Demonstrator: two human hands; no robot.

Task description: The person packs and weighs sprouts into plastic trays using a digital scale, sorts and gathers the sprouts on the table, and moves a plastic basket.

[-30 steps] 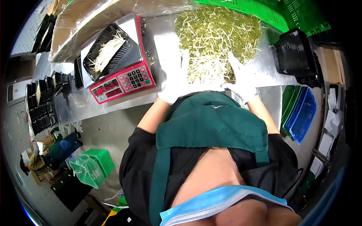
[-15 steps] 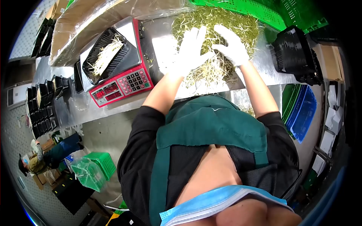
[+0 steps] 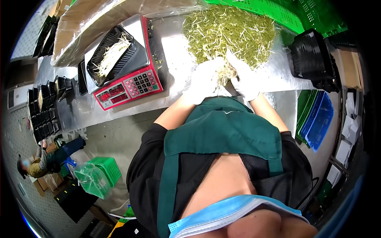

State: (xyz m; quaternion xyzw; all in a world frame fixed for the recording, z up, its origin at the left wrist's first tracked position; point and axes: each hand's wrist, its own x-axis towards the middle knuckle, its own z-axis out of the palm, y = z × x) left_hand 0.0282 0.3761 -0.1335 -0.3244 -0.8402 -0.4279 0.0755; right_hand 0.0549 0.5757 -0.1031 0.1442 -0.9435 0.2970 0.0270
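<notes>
A broad pile of green and white sprouts [image 3: 234, 31] lies on the metal table [image 3: 174, 47]. At its near edge my left hand [image 3: 204, 79], in a white glove, is closed around one side of a small bunch of sprouts. My right hand [image 3: 243, 77], gloved too, closes on the other side of that bunch. To the left, a black tray [image 3: 113, 55] holding white sprouts rests tilted on a red scale [image 3: 129, 89] with lit digits.
Stacked black trays [image 3: 311, 57] stand at the right, green crates [image 3: 274, 16] behind the pile. A plastic-lined box [image 3: 83, 31] is at back left, filled trays [image 3: 45, 109] at the far left. Another person [image 3: 47, 158] stands beyond, near a green basket [image 3: 105, 170].
Both hands have come back from over the pile to the table's near edge and closed on a bunch of sprouts. The sprouts at the near edge are now gathered between the hands.
</notes>
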